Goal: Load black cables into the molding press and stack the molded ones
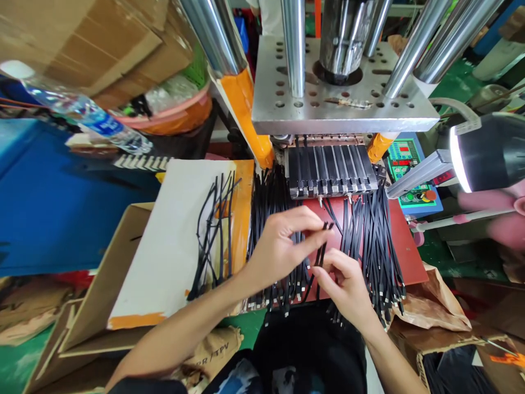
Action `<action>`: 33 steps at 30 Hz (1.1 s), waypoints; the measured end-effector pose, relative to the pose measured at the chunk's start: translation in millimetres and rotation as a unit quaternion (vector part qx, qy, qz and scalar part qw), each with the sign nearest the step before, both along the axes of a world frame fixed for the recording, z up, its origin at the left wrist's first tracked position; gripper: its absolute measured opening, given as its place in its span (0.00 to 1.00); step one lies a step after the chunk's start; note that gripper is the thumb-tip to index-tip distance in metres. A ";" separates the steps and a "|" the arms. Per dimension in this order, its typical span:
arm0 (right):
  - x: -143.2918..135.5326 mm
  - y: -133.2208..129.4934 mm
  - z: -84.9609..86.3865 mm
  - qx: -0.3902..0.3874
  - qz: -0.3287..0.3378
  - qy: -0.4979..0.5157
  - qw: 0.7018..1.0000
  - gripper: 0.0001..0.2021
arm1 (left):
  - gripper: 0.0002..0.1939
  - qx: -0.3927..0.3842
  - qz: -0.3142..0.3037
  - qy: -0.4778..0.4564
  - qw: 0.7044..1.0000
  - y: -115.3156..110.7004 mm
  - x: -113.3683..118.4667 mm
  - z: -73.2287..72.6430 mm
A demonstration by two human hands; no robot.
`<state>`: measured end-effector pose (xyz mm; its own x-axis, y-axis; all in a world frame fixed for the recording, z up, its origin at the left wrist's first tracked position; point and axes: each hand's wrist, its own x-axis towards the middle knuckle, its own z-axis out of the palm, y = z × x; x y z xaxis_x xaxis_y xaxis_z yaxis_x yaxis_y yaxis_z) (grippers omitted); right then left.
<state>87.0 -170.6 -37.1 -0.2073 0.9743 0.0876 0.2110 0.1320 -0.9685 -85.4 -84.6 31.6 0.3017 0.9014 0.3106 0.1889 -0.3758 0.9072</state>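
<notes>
Between finger and thumb, my left hand (287,235) pinches the upper ends of a few black cables (322,251). Just below and to the right, my right hand (344,279) is closed on the same cables lower down. Beyond my hands sits a black mold block (332,167) with several slots, and black cables lie in some of its left slots. A thick bundle of black cables (377,241) with metal plug ends hangs over the red board (410,251) on the right. Another bundle (270,202) lies to the left, partly hidden by my left hand.
A steel press plate (344,117) on chrome posts stands over the mold. Loose cables (217,230) rest on a white board (164,235) at left. On the right are a lamp (484,153), a control panel (414,175) and a pink fan (508,213). Cardboard boxes (102,284) flank the bench.
</notes>
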 end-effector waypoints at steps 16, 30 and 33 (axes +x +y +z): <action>35.0 233.1 54.6 0.043 0.105 -0.109 0.988 0.26 | 0.17 0.233 0.160 0.149 0.948 128.1 -16.1 -57.5; 32.0 252.4 31.5 0.045 0.069 -0.046 0.996 0.23 | 0.23 0.327 -0.056 0.412 0.849 87.4 -14.8 -43.4; 28.0 254.0 29.8 0.057 0.035 -0.064 0.996 0.21 | 0.26 0.323 -0.024 0.450 0.832 76.8 -5.7 -44.8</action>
